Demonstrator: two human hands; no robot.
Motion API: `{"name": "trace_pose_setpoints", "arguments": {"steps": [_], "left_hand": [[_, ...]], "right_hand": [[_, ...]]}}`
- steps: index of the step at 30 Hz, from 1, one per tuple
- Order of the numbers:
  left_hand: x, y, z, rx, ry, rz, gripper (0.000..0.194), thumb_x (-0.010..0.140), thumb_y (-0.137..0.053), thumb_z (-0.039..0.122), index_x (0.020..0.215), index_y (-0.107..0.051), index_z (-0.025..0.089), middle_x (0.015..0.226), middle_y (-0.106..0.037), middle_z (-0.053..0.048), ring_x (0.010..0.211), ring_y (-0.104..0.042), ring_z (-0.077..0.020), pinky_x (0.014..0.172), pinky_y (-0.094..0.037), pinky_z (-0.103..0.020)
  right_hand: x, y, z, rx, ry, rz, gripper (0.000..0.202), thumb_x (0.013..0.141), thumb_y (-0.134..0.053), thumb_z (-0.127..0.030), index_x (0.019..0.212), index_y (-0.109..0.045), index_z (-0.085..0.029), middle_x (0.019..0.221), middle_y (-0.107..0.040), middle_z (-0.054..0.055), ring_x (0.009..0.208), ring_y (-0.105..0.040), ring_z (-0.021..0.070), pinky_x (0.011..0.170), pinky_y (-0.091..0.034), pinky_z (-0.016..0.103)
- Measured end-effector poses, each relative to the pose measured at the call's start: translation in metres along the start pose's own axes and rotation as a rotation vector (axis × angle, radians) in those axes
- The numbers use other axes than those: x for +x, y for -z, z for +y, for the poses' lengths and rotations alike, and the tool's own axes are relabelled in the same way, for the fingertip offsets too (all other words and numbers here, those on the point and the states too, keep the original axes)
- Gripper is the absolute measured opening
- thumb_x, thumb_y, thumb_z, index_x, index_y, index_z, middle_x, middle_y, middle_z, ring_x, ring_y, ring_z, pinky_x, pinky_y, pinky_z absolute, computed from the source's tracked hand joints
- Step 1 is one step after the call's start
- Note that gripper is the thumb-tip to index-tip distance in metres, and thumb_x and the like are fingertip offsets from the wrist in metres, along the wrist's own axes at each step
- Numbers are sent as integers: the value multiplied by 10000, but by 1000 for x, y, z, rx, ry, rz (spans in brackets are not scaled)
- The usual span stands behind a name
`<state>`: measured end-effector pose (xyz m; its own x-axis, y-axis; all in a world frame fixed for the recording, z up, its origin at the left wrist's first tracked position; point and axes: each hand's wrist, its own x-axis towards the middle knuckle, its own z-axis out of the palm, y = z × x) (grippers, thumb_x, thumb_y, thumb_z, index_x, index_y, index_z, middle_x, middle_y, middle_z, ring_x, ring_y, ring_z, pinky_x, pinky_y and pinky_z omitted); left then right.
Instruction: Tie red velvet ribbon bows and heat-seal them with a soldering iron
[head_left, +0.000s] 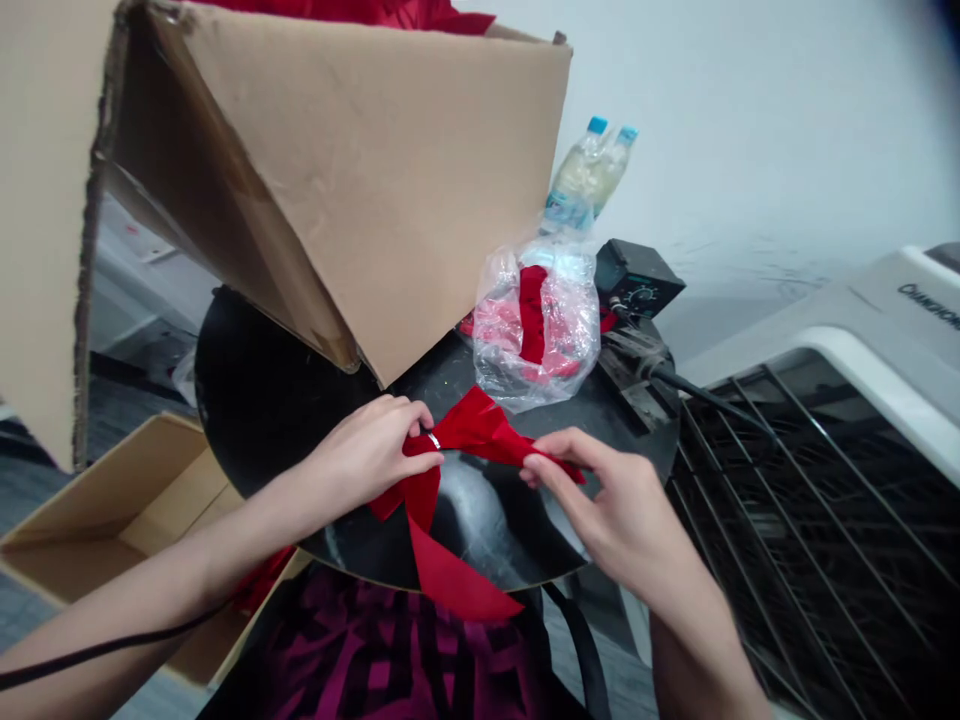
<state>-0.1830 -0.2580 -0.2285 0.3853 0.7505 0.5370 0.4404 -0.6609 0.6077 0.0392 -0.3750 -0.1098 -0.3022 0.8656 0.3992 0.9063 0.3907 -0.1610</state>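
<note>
A red fabric bow [480, 425] with long tails stretches between my two hands above the round black table. My left hand [386, 440] pinches its gathered middle, where a small silvery band shows beside the fingertips. One pointed red tail hangs down over the table's front edge. With thumb and fingers, my right hand [592, 480] pinches the bow's right end. Just behind the hands lies a clear plastic bag [499, 350] with more red fabric in it.
A large cardboard box [390, 160] with red fabric on top stands at the back left of the black table [247, 400]. Two bottles [589, 175] and a small black dial box [637, 278] are behind. An open carton [142, 500] sits lower left, a heater-like grille [817, 490] right.
</note>
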Motion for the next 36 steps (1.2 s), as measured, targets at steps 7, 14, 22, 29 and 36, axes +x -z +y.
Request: {"name": "trace_pose_setpoints", "arguments": {"steps": [7, 14, 22, 29, 36], "left_hand": [[-3, 15, 15, -749, 12, -149, 294, 854, -776, 374, 933, -543, 213, 879, -747, -11, 803, -695, -173, 721, -521, -273], [-10, 19, 33, -928, 15, -122, 324, 803, -846, 262, 1082, -695, 195, 964, -825, -45, 894, -773, -209, 794, -588, -272], [-17, 13, 47, -1029, -97, -115, 194, 844, -807, 204, 1038, -793, 200, 1072, -819, -12, 1035, -763, -192, 993, -568, -261], [-15, 0, 49, -1163, 19, -12, 218, 810, -835, 151, 929, -656, 184, 872, -823, 4, 828, -785, -151, 751, -595, -191], [-12, -6, 46, -1177, 65, 76, 170, 798, -852, 164, 864, -695, 163, 813, -814, 4, 753, -764, -121, 701, -573, -150]], "right_hand": [[-25, -39, 3, 142, -78, -28, 161, 1024, -594, -357, 983, -697, -240, 851, -748, -15, 729, -681, 134, 690, -486, 250], [-8, -65, -17, 682, 1, 249, 70, 933, -733, -286, 944, -764, -224, 787, -705, -3, 598, -665, 102, 574, -558, 213], [1, -66, -19, 820, -132, 340, 113, 818, -845, -261, 910, -807, -206, 725, -742, 13, 573, -709, 117, 551, -595, 183], [2, -65, -22, 897, -181, 358, 176, 771, -887, -258, 855, -755, -176, 676, -750, 16, 561, -719, 124, 533, -588, 164], [4, -70, -12, 872, -192, 374, 147, 807, -858, -299, 856, -777, -186, 617, -688, -18, 530, -646, 84, 518, -535, 158]]}}
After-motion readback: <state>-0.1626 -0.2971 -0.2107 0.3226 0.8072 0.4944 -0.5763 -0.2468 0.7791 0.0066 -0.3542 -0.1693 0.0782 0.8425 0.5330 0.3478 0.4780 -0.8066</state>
